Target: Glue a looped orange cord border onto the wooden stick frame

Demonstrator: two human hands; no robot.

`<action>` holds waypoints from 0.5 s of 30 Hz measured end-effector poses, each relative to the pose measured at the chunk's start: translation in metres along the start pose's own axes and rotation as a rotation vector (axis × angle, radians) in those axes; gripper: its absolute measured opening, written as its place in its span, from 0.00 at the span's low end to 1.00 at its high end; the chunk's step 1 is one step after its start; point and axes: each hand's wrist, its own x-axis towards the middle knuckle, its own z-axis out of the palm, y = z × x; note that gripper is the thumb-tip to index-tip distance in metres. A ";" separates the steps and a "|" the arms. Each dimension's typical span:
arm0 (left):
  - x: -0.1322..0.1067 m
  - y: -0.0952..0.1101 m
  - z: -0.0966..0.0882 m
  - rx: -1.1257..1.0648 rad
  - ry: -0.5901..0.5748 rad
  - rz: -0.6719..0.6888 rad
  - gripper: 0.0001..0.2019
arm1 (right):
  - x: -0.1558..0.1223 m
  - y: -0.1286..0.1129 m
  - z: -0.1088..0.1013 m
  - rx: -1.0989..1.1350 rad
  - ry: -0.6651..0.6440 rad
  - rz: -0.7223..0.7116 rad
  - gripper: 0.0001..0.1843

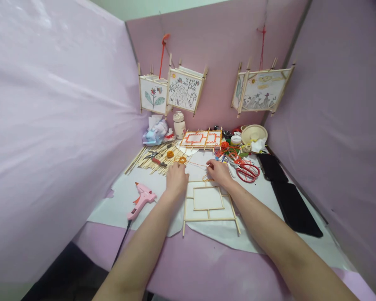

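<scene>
A flat frame of thin wooden sticks lies on white paper in front of me. My left hand rests at the frame's far left corner with its fingers curled. My right hand sits at the far right corner, fingers pinched together. A thin orange string runs taut between the two hands, and a loop of it lies by the right hand. Small orange string coils lie just beyond my left hand.
A pink glue gun lies left of the frame. Red scissors and two black flat pads lie to the right. Loose sticks, pliers, a decorated frame, a jar and a bowl crowd the back. Paper lanterns hang on the pink walls.
</scene>
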 end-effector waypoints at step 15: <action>0.048 -0.016 -0.002 -0.051 -0.073 0.036 0.13 | -0.004 -0.010 -0.007 0.012 -0.065 0.012 0.15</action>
